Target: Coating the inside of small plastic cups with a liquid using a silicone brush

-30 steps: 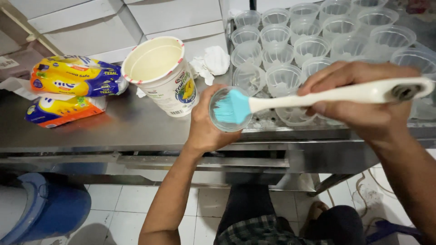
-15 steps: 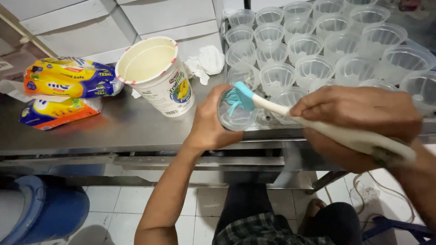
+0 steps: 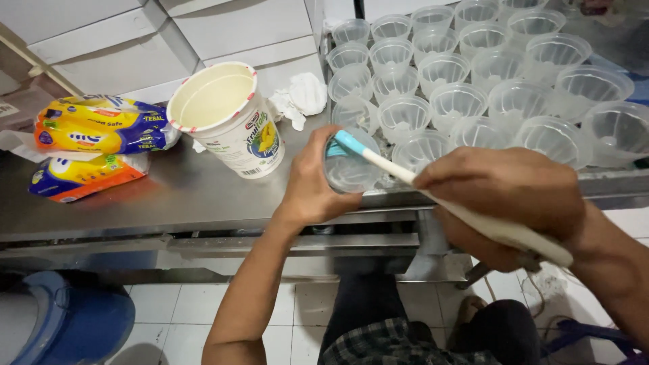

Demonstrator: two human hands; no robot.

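Observation:
My left hand (image 3: pixel 312 182) grips a small clear plastic cup (image 3: pixel 351 169), tilted toward me above the front edge of the steel table (image 3: pixel 189 196). My right hand (image 3: pixel 503 196) holds a pastry brush (image 3: pixel 433 192) with a cream handle. Its blue silicone head reaches into the cup's mouth. Behind the cup, several clear fluted plastic cups (image 3: pixel 466 67) stand in rows at the table's right.
A large white tub (image 3: pixel 226 118) with a fruit label stands open left of my left hand. Two yellow and blue plastic packets (image 3: pixel 94 142) lie at the far left. A crumpled white tissue (image 3: pixel 301 94) sits behind the tub. A blue bin (image 3: pixel 74 324) stands on the floor.
My right hand has swung the brush handle down toward me and pushed the blue head deeper into the cup. My left hand has kept hold of the cup.

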